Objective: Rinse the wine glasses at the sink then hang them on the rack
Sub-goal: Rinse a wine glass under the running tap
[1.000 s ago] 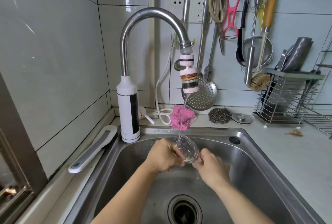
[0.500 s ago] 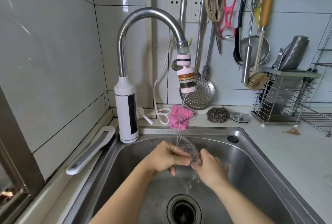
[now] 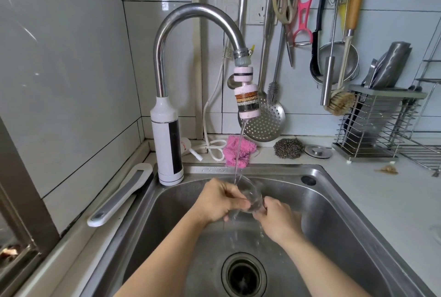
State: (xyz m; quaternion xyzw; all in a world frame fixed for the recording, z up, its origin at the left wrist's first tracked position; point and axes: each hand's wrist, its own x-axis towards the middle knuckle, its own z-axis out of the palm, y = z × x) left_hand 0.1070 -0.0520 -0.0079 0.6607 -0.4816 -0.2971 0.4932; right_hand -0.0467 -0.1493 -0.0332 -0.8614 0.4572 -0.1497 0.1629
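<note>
Wine glass (image 3: 249, 193): clear, thin-walled and wet. Judge it light, rigid, brittle and slippery, so a knock against the steel sink (image 3: 334, 203) could chip it. It sits low over the basin, between your two hands and directly under the stream of water (image 3: 239, 151) from the tap filter (image 3: 247, 102).

Orientation: the bowl is tilted, with its mouth facing up and away from you to catch the stream. The long axis appears to run from that mouth down toward your right side. Stem and foot are hidden, so this is not confirmed.

Grip: your left hand (image 3: 218, 201) has its fingers curled round the bowl. Your right hand (image 3: 278, 219) is closed on the lower end of the glass.

Recommendation: carry the weight at the stem and only steady the bowl lightly. Squeezing thin wet glass invites a slip or a crack.

Surroundings: water runs off toward the drain (image 3: 243, 275).
</note>
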